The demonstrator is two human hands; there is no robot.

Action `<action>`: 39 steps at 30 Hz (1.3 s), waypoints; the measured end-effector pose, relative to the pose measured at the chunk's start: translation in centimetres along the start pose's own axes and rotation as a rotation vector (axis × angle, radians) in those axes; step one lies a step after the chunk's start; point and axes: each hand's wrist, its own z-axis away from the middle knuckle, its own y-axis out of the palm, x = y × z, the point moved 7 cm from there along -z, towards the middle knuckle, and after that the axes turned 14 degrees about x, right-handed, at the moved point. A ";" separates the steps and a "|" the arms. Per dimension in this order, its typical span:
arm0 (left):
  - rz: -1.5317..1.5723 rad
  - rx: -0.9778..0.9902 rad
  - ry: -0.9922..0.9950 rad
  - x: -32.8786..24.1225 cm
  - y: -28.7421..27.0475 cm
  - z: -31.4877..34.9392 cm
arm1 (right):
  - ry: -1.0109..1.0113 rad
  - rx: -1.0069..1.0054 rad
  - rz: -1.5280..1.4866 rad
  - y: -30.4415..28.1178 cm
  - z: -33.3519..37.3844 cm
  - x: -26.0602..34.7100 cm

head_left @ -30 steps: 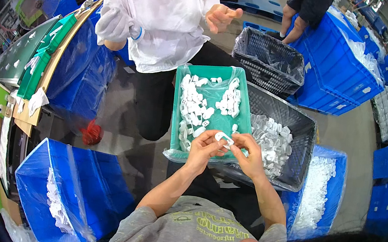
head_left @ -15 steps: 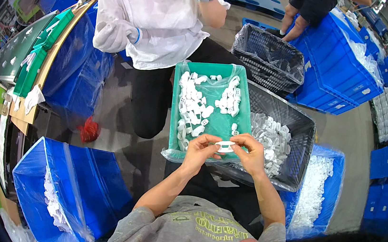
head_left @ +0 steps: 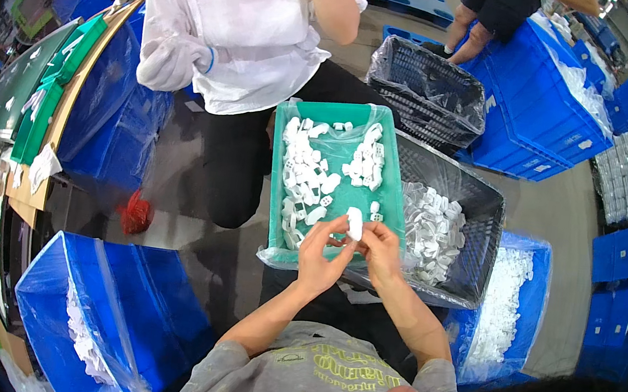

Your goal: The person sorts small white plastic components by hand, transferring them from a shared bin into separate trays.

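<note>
A small white plastic part (head_left: 355, 223) stands upright between my hands, over the near edge of the green tray (head_left: 275, 184). My left hand (head_left: 318, 252) grips it from the left with bent fingers. From the right, my right hand (head_left: 379, 254) pinches its lower end with thumb and fingertips. Loose white plastic parts (head_left: 303, 165) lie in a heap along the tray's left side. A smaller group of white parts (head_left: 367, 159) sits at its upper right, and a couple more lie just beyond my fingers. Clear film lines the tray.
Right of the tray, a black crate (head_left: 482, 238) holds translucent pieces. Beyond it stand another black crate (head_left: 428, 81) and large blue bins (head_left: 521, 115). Blue bins of white parts flank me, left (head_left: 156, 286) and right (head_left: 535, 298). A person in a white top (head_left: 231, 39) sits opposite.
The white part has turned from lying level between my fingertips to standing upright. My hands have come closer together. The person opposite has raised the arm with the watch.
</note>
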 end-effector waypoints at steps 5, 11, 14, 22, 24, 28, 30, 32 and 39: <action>-0.422 0.037 0.226 -1.4 0.1 0.4 | 0.085 -0.030 -0.107 0.0 0.6 -1.7; -0.342 -0.075 0.175 -0.8 -0.7 0.4 | 0.055 -0.030 0.097 0.0 0.8 -1.1; 0.092 -0.140 -0.114 3.2 -3.0 0.9 | -0.099 0.203 0.628 0.6 -0.2 1.9; 0.411 -0.188 -0.235 5.6 -4.2 1.1 | -0.227 0.277 2.151 -1.1 -7.2 2.6; 0.404 -0.158 -0.222 5.6 -4.0 1.2 | -0.213 0.362 2.258 -1.5 -8.1 0.9; 0.431 -0.120 -0.251 5.2 -3.4 1.2 | -0.128 0.448 2.414 -2.5 -9.7 -0.4; 0.434 -0.119 -0.255 5.6 -3.3 1.2 | -0.134 0.475 2.415 -2.2 -9.8 0.0; 0.439 -0.116 -0.260 5.8 -3.3 1.2 | -0.137 0.501 2.417 -1.7 -9.4 1.0; 0.408 -0.187 -0.321 6.0 -4.0 1.2 | -0.070 0.357 1.374 -0.3 -6.2 6.0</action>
